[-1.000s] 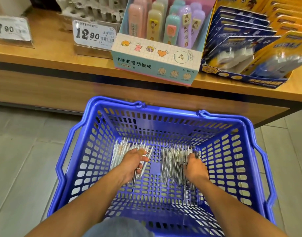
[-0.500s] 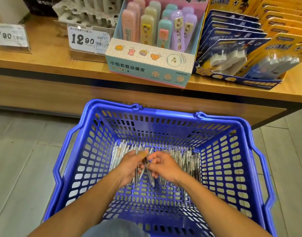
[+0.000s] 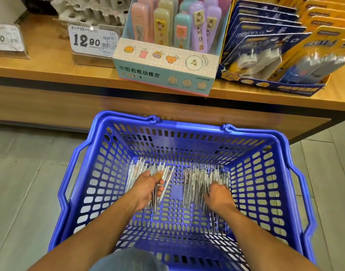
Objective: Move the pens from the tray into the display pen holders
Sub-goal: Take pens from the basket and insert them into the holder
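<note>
Right hand (image 3: 218, 194) back (atop pens (image 3: 197, 180))

One blue basket (image 3: 281, 184) on the floor, two hands in it: left hand (image 3: 148, 189), right hand (image 3: 218, 195). Pens (image 3: 197, 180) by the dozen, too many to count. On the shelf (image 3: 50, 69), two price tags, one eraser box (image 3: 163, 69), one blue display carton (image 3: 275, 87).
</note>
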